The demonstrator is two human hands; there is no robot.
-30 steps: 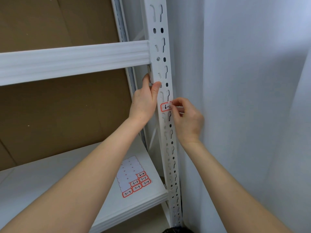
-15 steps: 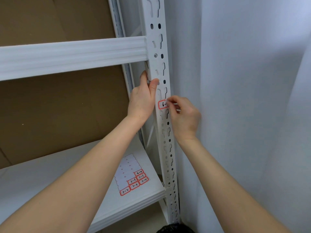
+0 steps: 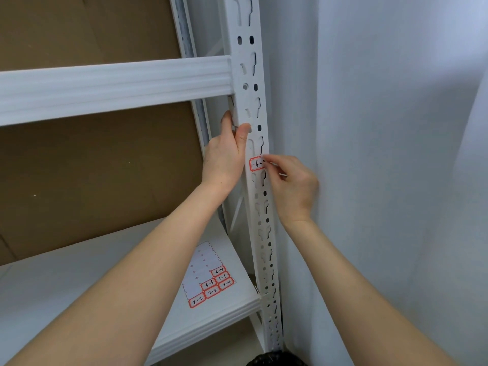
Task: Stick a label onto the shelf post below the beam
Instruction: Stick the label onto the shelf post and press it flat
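Note:
A white slotted shelf post [image 3: 264, 233] runs top to bottom, with a white ribbed beam [image 3: 113, 85] joining it from the left. A red-bordered label [image 3: 256, 164] reading "6-" lies on the post's face well below the beam. My right hand [image 3: 291, 188] pinches the label's right end with fingertips at the post's right edge. My left hand [image 3: 225, 157] grips the post's left edge just under the beam, thumb on its front face.
A label sheet [image 3: 208, 276] with several red-bordered labels lies on the white shelf board [image 3: 79, 286] below. Brown cardboard [image 3: 92, 175] backs the shelf. A white wall [image 3: 383, 154] stands close to the right of the post.
The view has shifted slightly. Both hands stay at the post, the right fingers still at the label's right end.

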